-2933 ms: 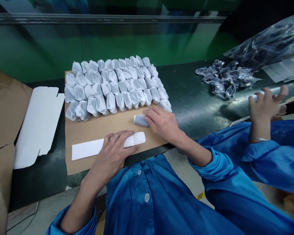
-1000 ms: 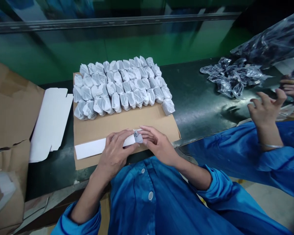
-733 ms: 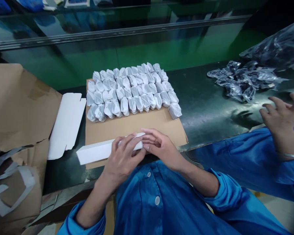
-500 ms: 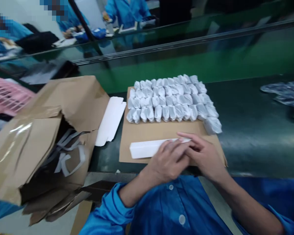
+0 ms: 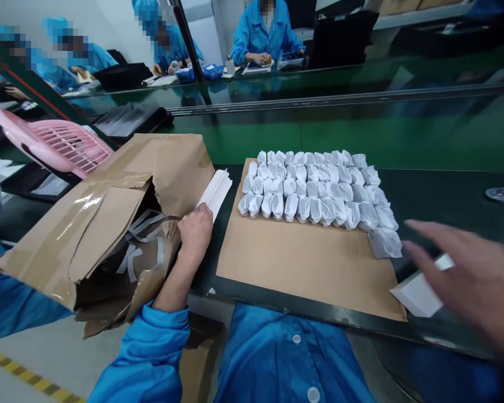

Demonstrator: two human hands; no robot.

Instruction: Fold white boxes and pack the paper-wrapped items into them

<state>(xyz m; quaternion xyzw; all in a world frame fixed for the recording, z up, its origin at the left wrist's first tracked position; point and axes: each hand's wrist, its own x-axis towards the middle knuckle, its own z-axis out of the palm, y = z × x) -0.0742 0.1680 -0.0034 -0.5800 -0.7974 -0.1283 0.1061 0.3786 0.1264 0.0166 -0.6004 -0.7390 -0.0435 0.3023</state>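
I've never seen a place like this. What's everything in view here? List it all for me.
wrapped parcels: dozens, white, in rows on the cardboard sheet
cardboard sheet: one, brown, on the bench
bench: one, dark green, under the sheet
torn carton: one, brown, left of the sheet
flat cartons: small stack, white, against the torn carton
white box: one, white, by the sheet's right corner
slotted plastic crate: one, pink, far left
co-workers: at least three, blue coats, far side
left hand: one, touching the flat cartons
right hand: one, blurred, above the white box
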